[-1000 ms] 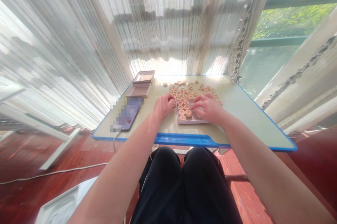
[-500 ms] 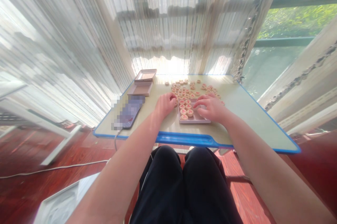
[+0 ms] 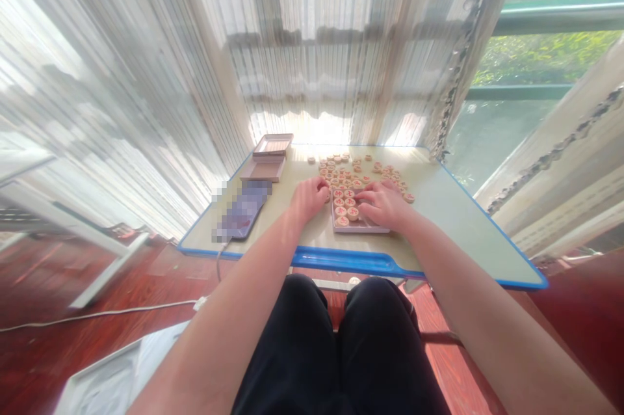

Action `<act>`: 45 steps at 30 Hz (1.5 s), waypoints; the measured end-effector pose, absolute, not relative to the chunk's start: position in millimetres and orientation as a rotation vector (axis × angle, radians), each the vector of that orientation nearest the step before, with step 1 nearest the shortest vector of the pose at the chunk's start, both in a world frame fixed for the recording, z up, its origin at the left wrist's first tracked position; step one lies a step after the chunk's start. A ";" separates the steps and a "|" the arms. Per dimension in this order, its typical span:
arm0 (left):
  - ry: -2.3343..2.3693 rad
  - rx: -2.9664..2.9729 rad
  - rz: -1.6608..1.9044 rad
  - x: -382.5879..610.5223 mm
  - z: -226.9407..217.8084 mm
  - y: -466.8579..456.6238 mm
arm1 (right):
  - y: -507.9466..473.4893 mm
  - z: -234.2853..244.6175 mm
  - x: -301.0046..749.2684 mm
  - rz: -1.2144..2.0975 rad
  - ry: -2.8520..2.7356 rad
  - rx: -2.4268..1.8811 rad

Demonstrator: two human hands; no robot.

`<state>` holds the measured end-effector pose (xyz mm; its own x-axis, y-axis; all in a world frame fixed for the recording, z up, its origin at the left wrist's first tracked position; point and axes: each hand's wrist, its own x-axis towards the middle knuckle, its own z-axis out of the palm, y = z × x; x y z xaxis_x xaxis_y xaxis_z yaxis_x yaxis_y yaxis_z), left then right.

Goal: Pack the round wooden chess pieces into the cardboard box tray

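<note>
On the bench (image 3: 455, 226), toward six o'clock, sits the tray (image 3: 362, 229), left hand (image 3: 311, 198) curled at its nine, right hand (image 3: 387, 205) bent over its three, grips impossible to tell, seven seated pieces (image 3: 352, 213) showing, many loose pieces (image 3: 342, 175) left toward twelve.

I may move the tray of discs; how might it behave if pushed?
The tray would probably slide rather than tip, being shallow and flat on the table. It looks straight-sided, so likely stiff. The discs might shift inside, since bare space shows beside them.
</note>
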<state>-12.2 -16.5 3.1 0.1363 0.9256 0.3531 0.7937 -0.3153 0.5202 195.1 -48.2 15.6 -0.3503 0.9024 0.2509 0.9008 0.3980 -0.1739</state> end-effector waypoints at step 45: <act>1.702 2.155 0.953 -12.6 2.1 -14.3 | -52.5 19.5 197.4 0.016 -2.342 -1.361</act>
<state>-12.6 -14.3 2.1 0.1116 0.9325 0.3434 0.7804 -0.2962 0.5507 197.4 -52.5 19.5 -0.4261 0.8311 0.3573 0.8263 0.5184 -0.2204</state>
